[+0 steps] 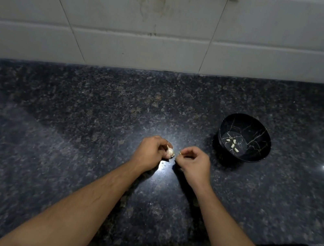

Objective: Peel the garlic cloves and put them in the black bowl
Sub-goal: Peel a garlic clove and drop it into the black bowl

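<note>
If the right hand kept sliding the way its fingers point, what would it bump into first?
Probably the garlic held in the left hand. The right hand points its pinching fingertips left, straight at it, with just a small gap between.

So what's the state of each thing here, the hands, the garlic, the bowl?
left hand: curled round the garlic, above the counter.
garlic: partly skinned, held in the left hand.
right hand: pinching a thin bit of skin beside the garlic.
black bowl: upright on the counter, off to the right.
peeled cloves: lying in the bowl's bottom.
counter: dark, glossy stone.
</note>
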